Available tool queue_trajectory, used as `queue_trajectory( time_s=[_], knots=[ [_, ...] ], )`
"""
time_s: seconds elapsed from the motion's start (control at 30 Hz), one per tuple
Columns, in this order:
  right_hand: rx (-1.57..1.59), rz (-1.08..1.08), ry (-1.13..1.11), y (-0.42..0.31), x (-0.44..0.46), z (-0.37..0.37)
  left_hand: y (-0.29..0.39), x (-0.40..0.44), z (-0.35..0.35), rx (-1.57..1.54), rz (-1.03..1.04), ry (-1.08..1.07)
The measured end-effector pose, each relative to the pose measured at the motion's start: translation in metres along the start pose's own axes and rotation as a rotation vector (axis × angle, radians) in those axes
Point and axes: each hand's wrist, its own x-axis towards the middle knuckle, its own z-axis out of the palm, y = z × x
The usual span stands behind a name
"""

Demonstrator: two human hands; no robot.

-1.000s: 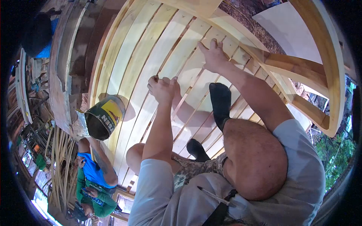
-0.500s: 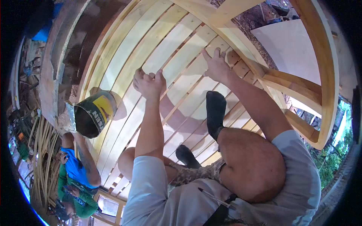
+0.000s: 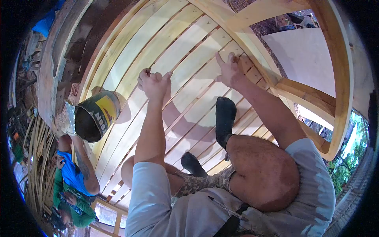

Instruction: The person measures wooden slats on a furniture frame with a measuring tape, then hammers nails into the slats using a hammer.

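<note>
My left hand (image 3: 154, 85) is over the pale wooden slats (image 3: 179, 53), its fingers curled and the thumb raised. Whatever the curled fingers hold, if anything, is too small or hidden to make out. Further right, my right hand (image 3: 229, 72) hovers over or lightly touches the slats near the frame rail (image 3: 252, 51), with its index finger stretched out and the fingers apart. Nothing shows in it. A dark can with a yellow label (image 3: 100, 114) lies tilted in view left of my left hand, its open mouth toward me.
My socked foot (image 3: 226, 114) rests on the slats between my arms. A curved wooden armrest (image 3: 341, 79) rises at the right. Another person in a green top (image 3: 75, 207) is at lower left, near a bundle of thin strips (image 3: 37, 158). A white panel (image 3: 302, 53) lies beyond the frame.
The view has shifted slightly, so the can and the other person appear further left. My left hand moves a little left with its fingers still curled. My right hand stays spread near the rail.
</note>
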Motion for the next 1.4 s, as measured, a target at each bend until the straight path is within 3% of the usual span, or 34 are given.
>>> queue_trajectory(
  time_s=[0.07,0.17,0.37,0.43,0.57,0.63,0.73,0.8,0.87,0.93,1.27,1.37,1.4],
  knots=[
    [0.079,-0.004,-0.034,0.000,-0.002,-0.001,0.000,-0.004,0.000,-0.006,0.020,-0.001],
    [-0.077,-0.013,0.051,-0.001,-0.002,0.004,-0.001,-0.010,-0.002,-0.087,0.066,0.065],
    [-0.022,-0.051,0.064,0.003,-0.004,0.003,-0.004,-0.009,0.001,0.048,0.153,0.019],
    [0.189,-0.067,0.029,0.005,0.001,0.006,-0.004,-0.007,0.002,0.105,0.165,0.046],
    [0.180,-0.077,0.033,0.001,-0.002,0.002,-0.008,-0.008,0.006,0.083,0.173,0.082],
    [-0.048,0.009,-0.049,-0.004,-0.002,-0.003,-0.017,0.001,0.024,0.061,0.190,0.282],
    [-0.015,-0.041,0.019,-0.001,-0.004,-0.001,-0.019,0.037,0.014,-0.008,0.158,0.410],
    [0.065,-0.070,-0.007,0.004,-0.004,0.000,-0.018,0.041,-0.001,0.074,0.077,0.314],
    [0.155,-0.082,-0.031,0.004,-0.002,0.004,-0.021,0.046,-0.006,0.081,0.124,0.203],
    [0.037,-0.109,0.137,0.002,-0.005,0.007,-0.024,0.043,-0.003,0.104,0.122,0.221],
    [0.123,-0.117,0.056,0.007,0.005,0.005,-0.021,0.055,-0.014,0.111,0.063,0.093],
    [0.094,-0.153,0.151,0.004,0.001,0.000,-0.030,0.063,-0.011,0.148,0.148,0.062],
    [0.067,-0.112,0.064,0.001,0.001,-0.006,-0.032,0.065,-0.008,0.209,0.186,0.018]
  ],
)
